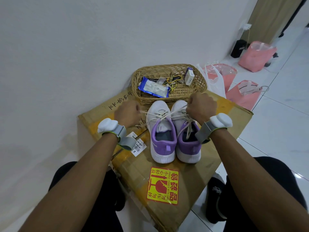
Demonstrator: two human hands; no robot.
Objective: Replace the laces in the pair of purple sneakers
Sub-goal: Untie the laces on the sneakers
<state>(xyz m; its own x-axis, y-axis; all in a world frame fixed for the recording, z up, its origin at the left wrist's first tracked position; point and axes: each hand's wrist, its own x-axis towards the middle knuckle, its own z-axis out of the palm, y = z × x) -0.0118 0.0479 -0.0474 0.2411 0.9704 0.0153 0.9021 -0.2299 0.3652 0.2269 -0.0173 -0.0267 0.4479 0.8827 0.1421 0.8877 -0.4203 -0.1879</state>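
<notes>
We stretch the soft, limp lace [160, 116] over the sneakers [163, 148] on the cardboard box [192, 178], left hand [127, 113] and right hand [201, 107] apart, each seemingly pinching an end; best gripped near its tips.

yellow sticker [162, 185] on cardboard box [217, 131]: "FRAGILE-HANDLE WITH CARE" and "易碎品" are printed in red | small white carton [189, 77] in basket [167, 67]: "ERA" is printed | white label [138, 146]: "2", "ZIP" are printed
</notes>
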